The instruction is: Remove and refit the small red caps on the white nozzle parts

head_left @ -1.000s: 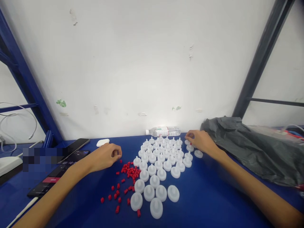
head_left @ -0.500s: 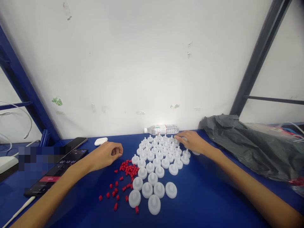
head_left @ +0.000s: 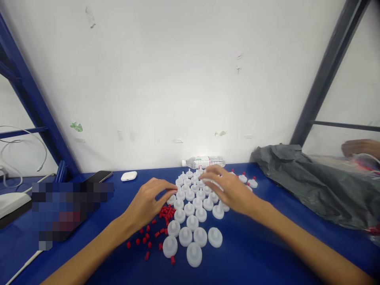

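Note:
My left hand (head_left: pixel 151 198) is closed, thumb and forefinger pinching a small red cap (head_left: pixel 177 189) at the left side of the white pieces. Over the right part of the cluster is my right hand (head_left: pixel 230 188), somewhat blurred, its bent fingers closed round a white disc with a nozzle (head_left: pixel 211 181). Many more white round nozzle caps (head_left: pixel 194 253) stand spout up on the blue table. Loose red caps (head_left: pixel 168 213) lie in a pile and scattered to their left. Behind my right hand, a few white pieces (head_left: pixel 252 182) carry red caps on their spouts.
A clear plastic bottle (head_left: pixel 203 162) lies against the wall. At the left are a white earphone case (head_left: pixel 128 176), a dark phone (head_left: pixel 99 177) and cables. A grey plastic bag (head_left: pixel 308 186) covers the right side, with another person's hand (head_left: pixel 360 148) beyond it.
My left hand has moved right to the white pieces, now with a red cap in its fingertips. My right hand has drawn back towards the middle with a white piece. Another person's hand has appeared at right.

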Available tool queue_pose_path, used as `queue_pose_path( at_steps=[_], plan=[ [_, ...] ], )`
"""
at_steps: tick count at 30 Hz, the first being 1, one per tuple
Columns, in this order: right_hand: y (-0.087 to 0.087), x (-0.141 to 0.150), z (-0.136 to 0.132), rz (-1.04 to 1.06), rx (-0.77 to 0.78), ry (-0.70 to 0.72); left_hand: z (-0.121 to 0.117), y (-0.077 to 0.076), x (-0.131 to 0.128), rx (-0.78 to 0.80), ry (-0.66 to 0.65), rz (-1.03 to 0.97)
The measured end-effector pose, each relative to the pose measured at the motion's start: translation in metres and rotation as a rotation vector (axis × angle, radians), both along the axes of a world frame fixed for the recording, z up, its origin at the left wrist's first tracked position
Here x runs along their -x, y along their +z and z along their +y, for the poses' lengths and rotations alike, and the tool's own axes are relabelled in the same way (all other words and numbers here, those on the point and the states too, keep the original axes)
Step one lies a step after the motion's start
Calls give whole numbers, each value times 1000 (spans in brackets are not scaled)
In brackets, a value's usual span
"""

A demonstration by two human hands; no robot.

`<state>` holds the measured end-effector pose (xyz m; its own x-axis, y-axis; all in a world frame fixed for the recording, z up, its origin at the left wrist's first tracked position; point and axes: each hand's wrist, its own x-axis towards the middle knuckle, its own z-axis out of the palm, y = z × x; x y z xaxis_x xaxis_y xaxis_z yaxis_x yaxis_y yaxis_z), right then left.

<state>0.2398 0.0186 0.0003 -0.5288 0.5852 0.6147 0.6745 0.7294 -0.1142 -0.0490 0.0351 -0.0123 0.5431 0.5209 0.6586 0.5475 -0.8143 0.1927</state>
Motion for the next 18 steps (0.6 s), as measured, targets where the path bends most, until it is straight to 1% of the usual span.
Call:
queue_pose_path(
  at_steps=[3, 5, 8, 10, 15, 18],
  plan=[
    [-4, 23, -16, -69, -11, 152, -12, -1, -10, 14, -57, -63],
    [-6, 30, -22, -80, 1, 197, -18, -1, -15, 27, -86, -115],
    [-8, 32, -24, -102, -6, 211, -23, -3, -20, 25, -130, -153],
    [-10, 31, -23, -108, -29, 219, -24, -4, -21, 17, -147, -143],
    [-9, 30, -24, -51, -34, 257, -22, -7, -21, 23, -133, -119],
    [-7, 31, -26, 3, -37, 276, -20, -7, -19, -52, -109, -80]
  ],
)
